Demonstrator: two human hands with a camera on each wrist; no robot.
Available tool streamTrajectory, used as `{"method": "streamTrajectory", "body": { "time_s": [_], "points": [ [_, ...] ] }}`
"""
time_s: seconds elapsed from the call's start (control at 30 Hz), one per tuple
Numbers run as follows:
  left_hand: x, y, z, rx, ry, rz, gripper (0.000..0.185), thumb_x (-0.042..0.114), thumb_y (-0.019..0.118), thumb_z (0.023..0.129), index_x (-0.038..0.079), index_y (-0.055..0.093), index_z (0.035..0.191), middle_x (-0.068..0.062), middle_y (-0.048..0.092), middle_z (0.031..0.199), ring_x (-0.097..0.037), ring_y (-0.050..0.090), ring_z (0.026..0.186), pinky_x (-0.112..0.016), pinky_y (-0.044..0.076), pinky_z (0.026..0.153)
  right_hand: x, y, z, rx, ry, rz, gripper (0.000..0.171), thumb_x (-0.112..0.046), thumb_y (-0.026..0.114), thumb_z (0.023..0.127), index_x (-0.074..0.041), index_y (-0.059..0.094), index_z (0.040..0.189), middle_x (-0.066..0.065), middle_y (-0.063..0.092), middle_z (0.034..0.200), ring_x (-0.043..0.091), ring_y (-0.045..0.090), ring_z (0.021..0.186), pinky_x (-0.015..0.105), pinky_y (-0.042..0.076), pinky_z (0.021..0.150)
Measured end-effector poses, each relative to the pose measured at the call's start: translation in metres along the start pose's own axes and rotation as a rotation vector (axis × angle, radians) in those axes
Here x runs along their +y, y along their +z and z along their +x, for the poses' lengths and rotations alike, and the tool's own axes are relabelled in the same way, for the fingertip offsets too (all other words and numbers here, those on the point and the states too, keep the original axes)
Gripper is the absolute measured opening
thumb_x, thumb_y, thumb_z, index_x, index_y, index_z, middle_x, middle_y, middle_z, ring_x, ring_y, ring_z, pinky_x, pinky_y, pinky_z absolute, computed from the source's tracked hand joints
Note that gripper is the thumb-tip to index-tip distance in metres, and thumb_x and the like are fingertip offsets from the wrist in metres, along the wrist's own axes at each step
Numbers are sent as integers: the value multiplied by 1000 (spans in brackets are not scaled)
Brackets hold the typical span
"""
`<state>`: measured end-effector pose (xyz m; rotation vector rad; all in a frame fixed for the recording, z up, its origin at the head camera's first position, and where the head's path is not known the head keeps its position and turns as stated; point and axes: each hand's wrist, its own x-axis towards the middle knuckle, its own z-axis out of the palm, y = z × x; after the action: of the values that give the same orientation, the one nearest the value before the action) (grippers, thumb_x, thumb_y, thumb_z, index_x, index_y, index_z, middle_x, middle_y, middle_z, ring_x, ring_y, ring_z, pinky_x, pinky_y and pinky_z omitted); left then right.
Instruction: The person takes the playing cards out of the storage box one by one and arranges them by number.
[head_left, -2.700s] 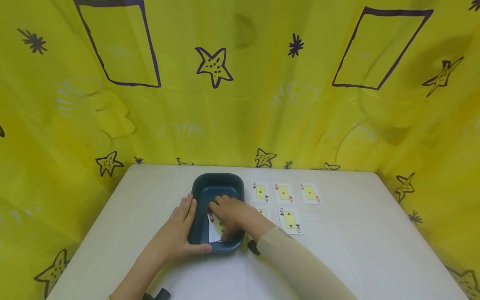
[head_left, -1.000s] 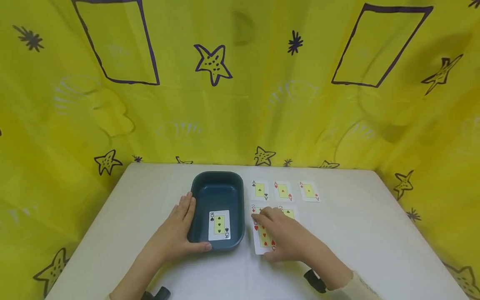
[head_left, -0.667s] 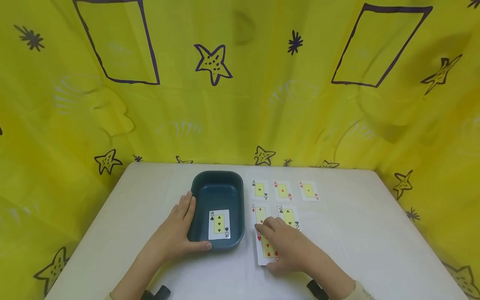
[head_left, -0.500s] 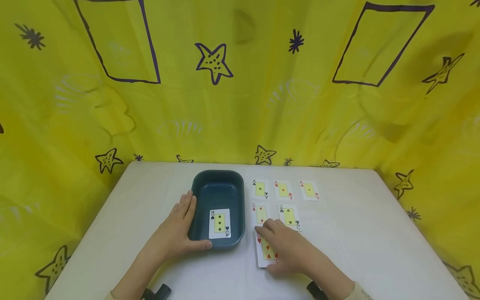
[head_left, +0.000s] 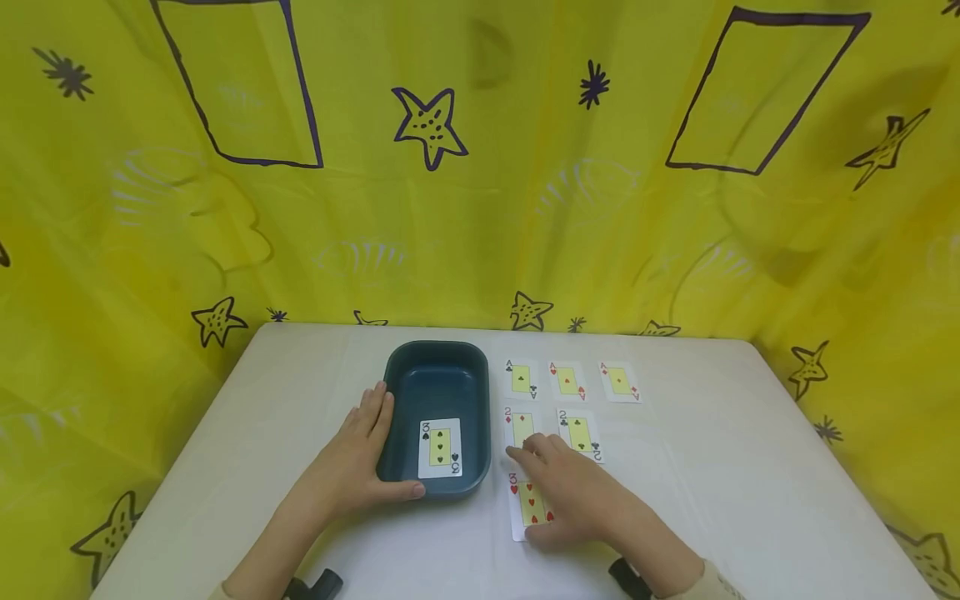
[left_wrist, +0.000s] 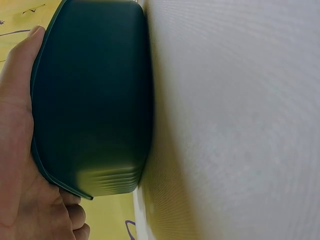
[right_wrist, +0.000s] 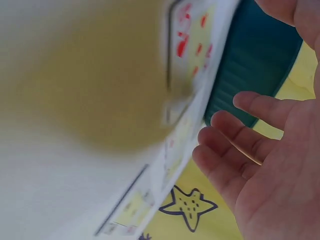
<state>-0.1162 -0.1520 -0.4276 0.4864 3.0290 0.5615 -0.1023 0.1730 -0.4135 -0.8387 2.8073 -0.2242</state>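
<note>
A dark teal rectangular dish stands on the table with a three of spades lying face up inside. My left hand rests against the dish's left side, fingers straight along the rim and thumb at the near edge. Over on the right, my right hand hovers just above a three of hearts, partly covering it. Its fingers are spread and loosely bent, apart from the card in the right wrist view. Behind that card lie a two of diamonds, partly hidden, and a two of clubs.
Farther back is a row of aces: clubs, hearts and diamonds. Everything stands on a white-covered table. A yellow curtain with drawn stars hangs behind its far edge.
My right hand has come out of the dish and brought the three of hearts to the table in front of the two of diamonds, then let it go. The left hand stays put.
</note>
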Motion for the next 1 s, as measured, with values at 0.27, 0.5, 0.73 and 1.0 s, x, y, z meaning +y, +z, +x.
{"method": "streamTrajectory", "body": {
  "time_s": [0.27, 0.5, 0.73, 1.0],
  "points": [
    [3, -1, 2, -3, 3, -1, 134, 85, 67, 64, 6, 16, 160, -12, 5, 168, -36, 9, 154, -58, 24, 118, -3, -26, 8, 63, -35, 53, 90, -51, 81, 72, -21, 46, 150, -2, 51, 138, 14, 48, 117, 35, 54, 98],
    [-1, 2, 1, -1, 12, 15, 137, 93, 57, 62, 4, 18, 159, -13, 6, 168, -37, 11, 154, -58, 27, 117, -26, -38, 26, 95, -96, 97, 86, -50, 79, 75, -23, 46, 149, -2, 49, 140, 13, 48, 118, 32, 53, 98],
    [-2, 2, 2, 3, 28, 6, 134, 89, 61, 65, 4, 18, 159, -13, 6, 168, -38, 10, 153, -58, 25, 118, -42, -42, 54, 119, -195, 83, 84, -54, 75, 81, -19, 44, 150, 0, 48, 141, 14, 47, 117, 31, 52, 97],
    [-4, 1, 0, 4, 59, 22, 133, 92, 55, 67, 2, 20, 158, -15, 8, 168, -38, 12, 153, -57, 25, 119, -50, -33, 85, 99, -174, 40, 79, -54, 73, 84, -17, 47, 148, 2, 50, 138, 15, 49, 118, 30, 50, 101]
  ]
}}
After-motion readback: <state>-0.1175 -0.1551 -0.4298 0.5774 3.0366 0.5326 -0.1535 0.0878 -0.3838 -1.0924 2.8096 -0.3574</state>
